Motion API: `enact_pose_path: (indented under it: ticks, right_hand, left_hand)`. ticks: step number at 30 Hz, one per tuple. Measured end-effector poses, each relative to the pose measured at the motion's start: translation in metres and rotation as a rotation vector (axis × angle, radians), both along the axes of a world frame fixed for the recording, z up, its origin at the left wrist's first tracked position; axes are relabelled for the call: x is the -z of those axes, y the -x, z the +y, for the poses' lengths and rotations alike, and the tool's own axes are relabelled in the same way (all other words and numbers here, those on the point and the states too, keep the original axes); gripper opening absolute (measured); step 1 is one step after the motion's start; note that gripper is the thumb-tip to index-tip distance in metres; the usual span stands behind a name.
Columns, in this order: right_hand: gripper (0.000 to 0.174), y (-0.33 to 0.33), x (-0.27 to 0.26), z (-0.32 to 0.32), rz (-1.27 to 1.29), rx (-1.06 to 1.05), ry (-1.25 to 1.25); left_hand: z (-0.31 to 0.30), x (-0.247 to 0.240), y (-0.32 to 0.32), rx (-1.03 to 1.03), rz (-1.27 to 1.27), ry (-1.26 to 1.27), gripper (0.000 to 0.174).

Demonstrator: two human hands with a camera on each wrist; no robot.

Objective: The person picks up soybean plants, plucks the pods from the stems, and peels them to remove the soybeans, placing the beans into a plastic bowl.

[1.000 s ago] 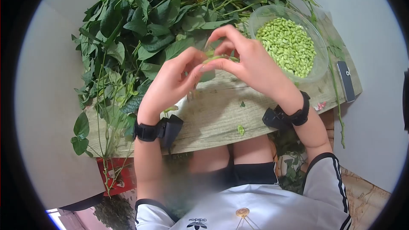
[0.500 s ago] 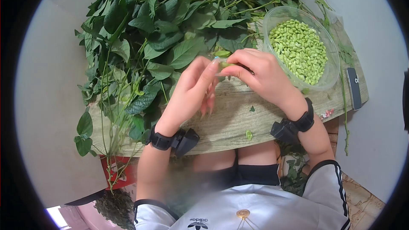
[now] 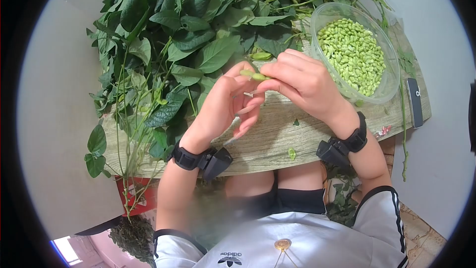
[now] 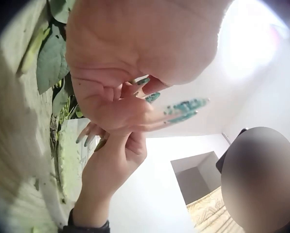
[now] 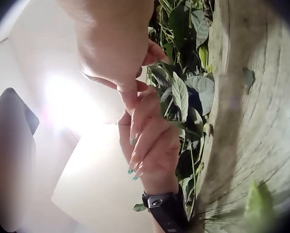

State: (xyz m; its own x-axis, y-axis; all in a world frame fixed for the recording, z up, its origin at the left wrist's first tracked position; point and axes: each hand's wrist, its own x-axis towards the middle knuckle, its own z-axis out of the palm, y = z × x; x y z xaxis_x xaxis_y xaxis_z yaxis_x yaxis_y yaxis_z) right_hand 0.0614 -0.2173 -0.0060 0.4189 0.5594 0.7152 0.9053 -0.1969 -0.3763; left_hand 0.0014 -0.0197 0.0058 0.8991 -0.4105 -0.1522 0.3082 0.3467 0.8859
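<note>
A plump green soybean pod (image 3: 255, 75) spans the gap between the two hands above the table. My right hand (image 3: 302, 82) pinches its right end between thumb and fingers. At the pod's left end is my left hand (image 3: 223, 101), its upper fingers right by the tip and the lower ones loosely bent. No thumb lies across that end in the head view. Long teal nails (image 4: 186, 109) show on the left hand in the left wrist view. Just behind the hands, another pod (image 3: 261, 56) lies by the leaves.
A heap of leafy soybean plants (image 3: 198, 34) covers the table's back and left. A clear plastic tub (image 3: 396, 77) of shelled green beans stands right of the hands. A phone (image 3: 414, 101) lies at the table's right edge. An opened pod (image 3: 292, 154) rests near the front of the table (image 3: 248, 161).
Both hands have shifted slightly right. The left thumb, over the pod half a second ago, has drawn back, and the left fingers have spread. The right hand keeps its pinch.
</note>
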Motion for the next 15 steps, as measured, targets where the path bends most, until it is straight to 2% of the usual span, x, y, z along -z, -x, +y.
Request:
enact_pose_path:
  ticks: [5,7,15]
  right_hand:
    - [0.027,0.0030,0.0005,0.0017,-0.055,0.036,0.068]
    - [0.020,0.0034,0.0011,0.0033,-0.109,0.073,0.070]
    - [0.019,0.0039,-0.0002,0.0033,-0.070,0.065,0.000]
  left_hand:
    - [-0.0029,-0.0035,0.0022,-0.040,0.127,0.048,0.015]
    - [-0.0011,0.0010,0.0004,-0.019,0.150,0.083,0.012]
    - [-0.0092,0.0001,0.0045,-0.065,0.032,-0.062,0.014]
